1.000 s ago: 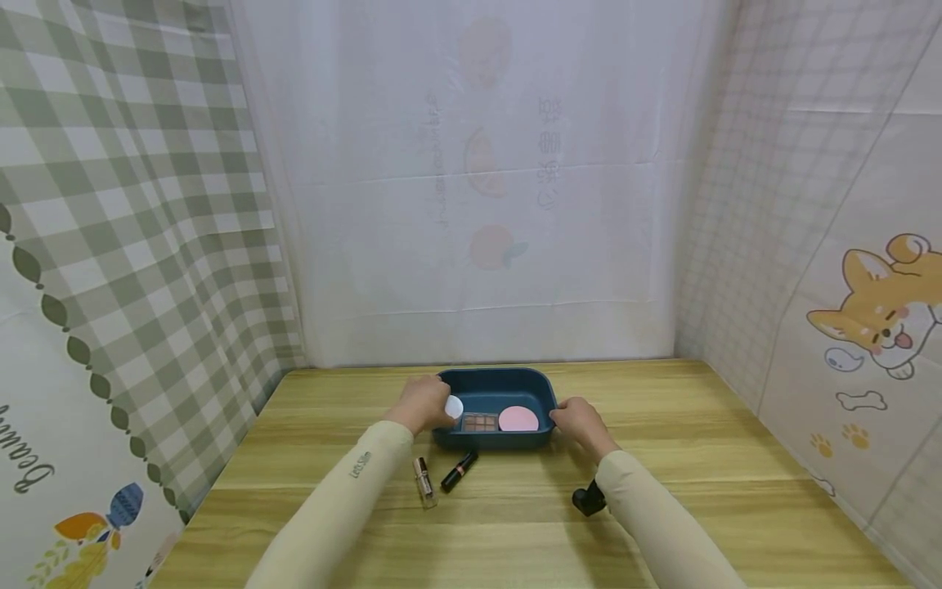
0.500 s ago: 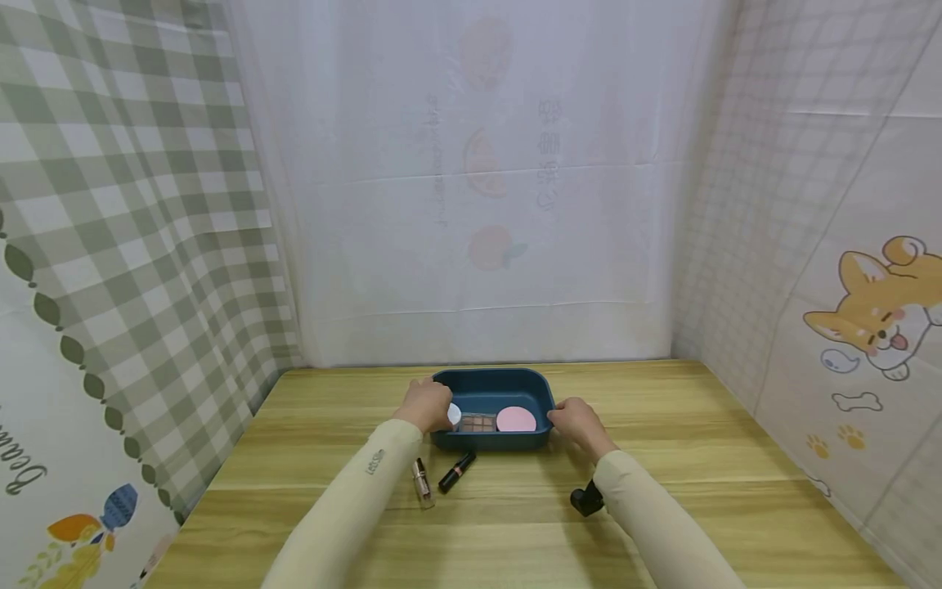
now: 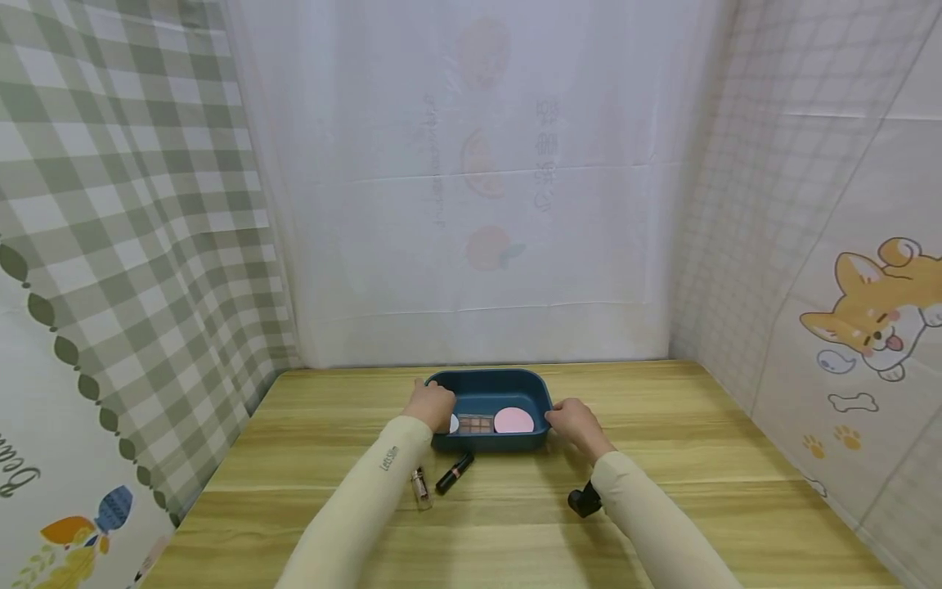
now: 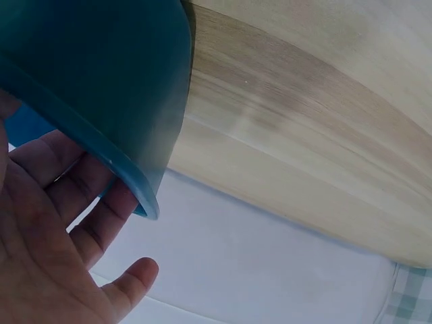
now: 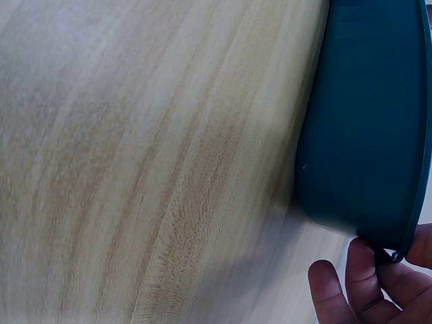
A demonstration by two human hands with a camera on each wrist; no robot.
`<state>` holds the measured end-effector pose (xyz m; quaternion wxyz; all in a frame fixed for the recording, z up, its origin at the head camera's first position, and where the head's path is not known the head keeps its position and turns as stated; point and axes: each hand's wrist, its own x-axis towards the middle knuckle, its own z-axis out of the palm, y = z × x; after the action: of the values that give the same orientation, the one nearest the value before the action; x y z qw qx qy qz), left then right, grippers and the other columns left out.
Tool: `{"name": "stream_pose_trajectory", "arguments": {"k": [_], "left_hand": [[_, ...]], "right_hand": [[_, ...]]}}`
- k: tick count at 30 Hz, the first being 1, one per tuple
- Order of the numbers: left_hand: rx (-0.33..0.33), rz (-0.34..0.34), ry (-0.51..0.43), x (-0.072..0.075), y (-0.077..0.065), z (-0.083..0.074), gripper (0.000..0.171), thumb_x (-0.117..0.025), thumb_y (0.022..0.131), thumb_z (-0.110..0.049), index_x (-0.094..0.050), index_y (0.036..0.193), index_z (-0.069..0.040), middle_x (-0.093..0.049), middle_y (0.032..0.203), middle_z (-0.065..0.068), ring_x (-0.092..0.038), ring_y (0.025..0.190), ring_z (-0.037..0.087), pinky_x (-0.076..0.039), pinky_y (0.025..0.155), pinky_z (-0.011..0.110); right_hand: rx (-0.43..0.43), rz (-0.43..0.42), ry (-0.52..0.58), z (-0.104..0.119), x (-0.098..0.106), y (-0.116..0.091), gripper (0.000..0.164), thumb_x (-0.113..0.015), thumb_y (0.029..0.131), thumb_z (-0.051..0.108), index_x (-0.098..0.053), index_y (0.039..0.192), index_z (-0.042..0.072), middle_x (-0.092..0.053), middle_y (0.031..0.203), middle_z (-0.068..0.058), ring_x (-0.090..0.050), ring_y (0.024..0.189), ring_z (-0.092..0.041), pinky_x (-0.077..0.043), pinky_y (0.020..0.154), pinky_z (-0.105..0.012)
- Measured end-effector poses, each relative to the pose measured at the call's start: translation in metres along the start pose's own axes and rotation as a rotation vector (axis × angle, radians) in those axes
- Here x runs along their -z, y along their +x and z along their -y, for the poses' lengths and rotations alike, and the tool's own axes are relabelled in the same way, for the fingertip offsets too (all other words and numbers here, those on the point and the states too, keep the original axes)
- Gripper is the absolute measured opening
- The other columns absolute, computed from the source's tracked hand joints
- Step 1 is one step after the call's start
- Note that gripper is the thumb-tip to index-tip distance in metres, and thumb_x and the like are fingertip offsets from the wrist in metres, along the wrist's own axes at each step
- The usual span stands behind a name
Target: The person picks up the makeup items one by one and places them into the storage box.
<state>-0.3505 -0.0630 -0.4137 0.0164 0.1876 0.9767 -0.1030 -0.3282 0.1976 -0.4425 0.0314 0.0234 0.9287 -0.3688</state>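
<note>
A dark blue box with rounded corners lies across the table's far middle. My left hand reaches over its left end, fingers behind the rim in the left wrist view. Half covered by that hand is a white round disc, which my hidden fingertips appear to hold low inside the box. Beside the disc are a brown makeup palette and a pink round disc. My right hand pinches the rim at the box's right end, thumb and fingers on either side of the wall in the right wrist view.
In front of the box lie a black lipstick and a clear-capped lipstick tube. A black object is partly under the right sleeve. White cloth hangs behind the wooden table, with patterned cloths at both sides.
My left hand has moved slightly right and the white disc has gone lower in the box, more hidden by the hand. My right hand keeps its hold on the rim.
</note>
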Motion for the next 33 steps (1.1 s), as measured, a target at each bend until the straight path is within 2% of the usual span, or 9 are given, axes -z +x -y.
{"name": "stream_pose_trajectory", "arguments": {"k": [5,12,18,21,24,27,30,33], "left_hand": [[0.009,0.037,-0.006,0.002,-0.001,-0.001,0.021,-0.074,0.09,-0.024,-0.075,0.11,-0.017,-0.07,0.111,0.004,-0.057,0.114,0.029,-0.032,0.108,0.057],[0.02,0.039,-0.112,0.009,-0.002,0.005,0.015,-0.078,0.086,-0.022,-0.075,0.099,-0.015,-0.071,0.099,0.003,-0.061,0.108,0.029,-0.032,0.107,0.059],[0.015,0.037,-0.158,0.007,0.002,0.01,0.017,-0.084,0.081,-0.028,-0.073,0.087,-0.016,-0.07,0.086,-0.002,-0.063,0.091,0.023,-0.037,0.101,0.055],[0.014,0.036,-0.176,0.007,0.003,0.012,0.019,-0.084,0.081,-0.031,-0.071,0.083,-0.016,-0.069,0.085,-0.003,-0.063,0.091,0.023,-0.038,0.1,0.053],[0.008,0.03,-0.172,0.007,0.003,0.014,0.023,-0.083,0.082,-0.034,-0.072,0.089,-0.016,-0.07,0.09,-0.002,-0.062,0.097,0.025,-0.039,0.099,0.053],[0.002,0.019,-0.16,0.009,0.001,0.018,0.028,-0.082,0.082,-0.037,-0.073,0.096,-0.015,-0.07,0.094,-0.002,-0.063,0.096,0.024,-0.044,0.093,0.05],[0.003,0.012,-0.179,0.012,-0.002,0.022,0.027,-0.083,0.081,-0.037,-0.073,0.092,-0.014,-0.069,0.089,-0.002,-0.063,0.086,0.021,-0.048,0.085,0.046],[0.002,-0.009,-0.223,0.015,-0.007,0.027,0.027,-0.084,0.08,-0.035,-0.073,0.09,-0.013,-0.068,0.086,-0.003,-0.061,0.08,0.018,-0.048,0.083,0.045]], "right_hand": [[-0.005,0.006,-0.008,0.002,0.001,-0.001,0.025,-0.053,0.095,0.013,-0.066,0.078,-0.002,-0.042,0.066,-0.002,-0.045,0.067,-0.02,-0.034,0.06,-0.03],[0.0,-0.01,-0.018,0.002,0.0,0.0,0.026,-0.054,0.093,0.013,-0.065,0.074,-0.002,-0.04,0.063,-0.001,-0.045,0.065,-0.02,-0.033,0.059,-0.03],[0.001,-0.015,-0.013,0.0,0.0,-0.001,0.026,-0.054,0.093,0.012,-0.062,0.071,0.001,-0.04,0.063,0.0,-0.044,0.064,-0.019,-0.033,0.058,-0.03],[-0.001,-0.011,-0.001,-0.001,0.0,-0.001,0.028,-0.053,0.092,0.012,-0.056,0.066,0.005,-0.038,0.061,0.001,-0.042,0.061,-0.018,-0.032,0.057,-0.029],[-0.002,-0.007,0.006,-0.002,0.0,-0.001,0.03,-0.053,0.093,0.012,-0.052,0.063,0.008,-0.037,0.061,0.001,-0.041,0.06,-0.018,-0.032,0.056,-0.029],[0.002,-0.008,0.004,-0.001,0.0,-0.001,0.029,-0.053,0.093,0.012,-0.054,0.064,0.007,-0.038,0.061,0.0,-0.042,0.061,-0.018,-0.032,0.057,-0.029],[0.009,-0.012,0.0,-0.001,0.0,-0.001,0.029,-0.054,0.093,0.013,-0.055,0.065,0.007,-0.039,0.061,0.0,-0.043,0.062,-0.019,-0.033,0.057,-0.029],[0.018,-0.011,-0.001,0.0,0.0,-0.001,0.029,-0.053,0.093,0.012,-0.054,0.064,0.008,-0.039,0.061,0.0,-0.044,0.062,-0.019,-0.033,0.057,-0.03]]}}
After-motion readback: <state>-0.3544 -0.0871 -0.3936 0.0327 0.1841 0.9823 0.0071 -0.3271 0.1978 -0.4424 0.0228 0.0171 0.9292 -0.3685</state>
